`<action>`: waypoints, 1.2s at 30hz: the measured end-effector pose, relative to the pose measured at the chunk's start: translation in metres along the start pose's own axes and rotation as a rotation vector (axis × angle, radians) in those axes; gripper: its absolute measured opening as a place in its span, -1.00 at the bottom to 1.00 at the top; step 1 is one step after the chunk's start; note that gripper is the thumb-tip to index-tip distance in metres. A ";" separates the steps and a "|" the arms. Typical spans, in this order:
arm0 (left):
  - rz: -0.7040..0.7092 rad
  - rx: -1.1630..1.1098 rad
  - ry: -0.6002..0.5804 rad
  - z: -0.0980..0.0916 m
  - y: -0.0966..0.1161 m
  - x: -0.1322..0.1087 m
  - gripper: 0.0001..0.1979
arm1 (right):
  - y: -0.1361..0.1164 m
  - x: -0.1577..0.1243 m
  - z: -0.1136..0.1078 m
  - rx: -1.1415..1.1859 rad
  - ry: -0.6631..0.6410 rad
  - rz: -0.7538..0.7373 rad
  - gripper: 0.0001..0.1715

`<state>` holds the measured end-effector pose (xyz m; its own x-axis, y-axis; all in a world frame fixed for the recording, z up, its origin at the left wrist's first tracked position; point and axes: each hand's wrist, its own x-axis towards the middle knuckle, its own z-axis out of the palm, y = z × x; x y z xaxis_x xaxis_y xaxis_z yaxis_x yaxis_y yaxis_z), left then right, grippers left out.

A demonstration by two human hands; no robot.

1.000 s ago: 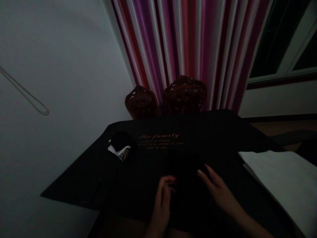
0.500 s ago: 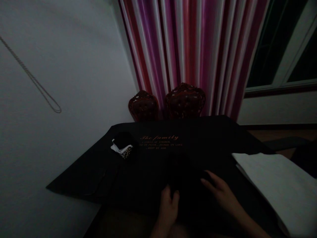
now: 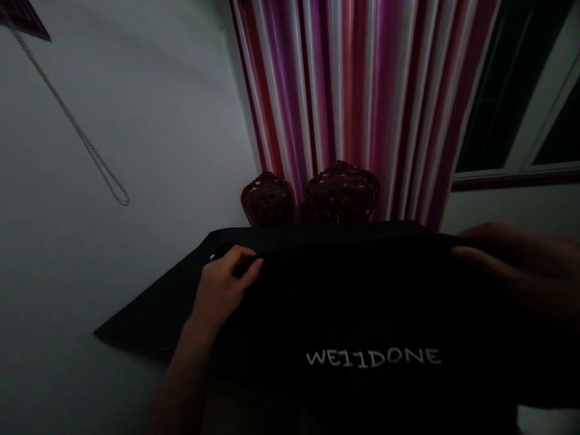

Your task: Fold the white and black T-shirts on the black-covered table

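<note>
A black shirt (image 3: pixel 362 296) with white "WE11DONE" lettering hangs spread out between my two hands, raised over the table. My left hand (image 3: pixel 224 281) pinches its upper left edge between thumb and fingers. At the upper right, my right hand (image 3: pixel 525 266) is closed on the opposite edge, slightly blurred. In the dim light the cloth's outline blends with the dark table cover, so its collar and sleeves are hard to make out. The shirt and my left hand hide most of a small pile on the table; only a bit of white shows beside my wrist.
The dark-covered table (image 3: pixel 145 320) reaches to the wall at the left. Two carved chairs (image 3: pixel 344 193) stand behind it, before a striped curtain (image 3: pixel 353 90). Some white cloth (image 3: pixel 548 420) shows at the lower right. A looped cord (image 3: pixel 86 139) hangs on the wall.
Both hands have risen and moved wide apart, lifting the shirt and stretching it out. Its white lettering has come into view, and the shirt now covers the table's printed words.
</note>
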<state>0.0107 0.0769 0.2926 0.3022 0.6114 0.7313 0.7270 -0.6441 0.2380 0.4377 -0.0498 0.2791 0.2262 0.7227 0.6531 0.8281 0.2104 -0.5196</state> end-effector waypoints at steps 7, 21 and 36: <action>-0.008 0.074 -0.242 0.132 -0.029 0.053 -0.69 | 0.052 0.050 0.093 -0.254 -0.191 -0.082 -0.36; 0.001 0.051 -0.776 0.239 -0.072 -0.110 -0.46 | 0.140 -0.128 0.197 -0.383 -0.715 -0.053 -0.18; -0.045 0.101 -0.742 0.261 -0.132 -0.063 -0.54 | 0.019 -0.138 0.216 -0.074 -0.898 -0.334 -0.04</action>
<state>0.0569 0.2432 0.0483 0.5812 0.8087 0.0909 0.7909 -0.5876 0.1711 0.3110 -0.0033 0.0603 -0.4796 0.8739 0.0793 0.8156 0.4773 -0.3272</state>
